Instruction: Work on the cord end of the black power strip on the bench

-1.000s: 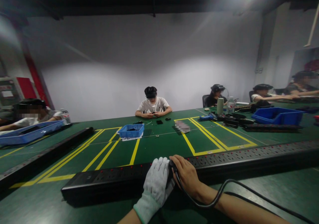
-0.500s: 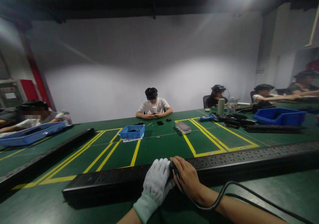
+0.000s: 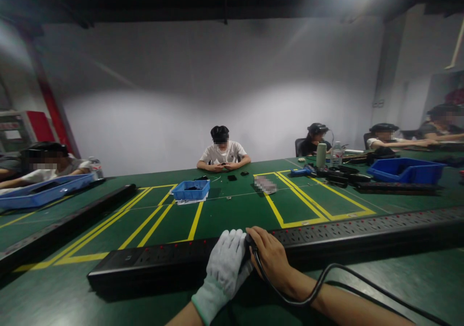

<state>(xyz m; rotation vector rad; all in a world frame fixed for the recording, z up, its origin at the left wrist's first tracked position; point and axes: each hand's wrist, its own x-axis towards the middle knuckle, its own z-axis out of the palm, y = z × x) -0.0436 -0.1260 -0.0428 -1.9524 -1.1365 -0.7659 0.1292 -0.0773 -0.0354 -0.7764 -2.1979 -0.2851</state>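
A long black power strip (image 3: 152, 263) with many sockets lies across the green table in front of me. My left hand (image 3: 224, 265), in a white glove, rests on the strip with its fingers curled over the top. My bare right hand (image 3: 270, 258) sits right beside it, fingers closed on a black plug at the strip. A black cable (image 3: 326, 275) runs from that plug back over my right forearm.
A blue tray (image 3: 191, 189) stands mid-table among yellow floor-tape lines (image 3: 195, 219). Another black strip (image 3: 65, 224) lies at the left, a blue bin (image 3: 406, 170) and tools at the right. Several people sit around the far edges of the table.
Nothing has visibly changed beyond a slight sway of the camera; both hands stay on the strip.
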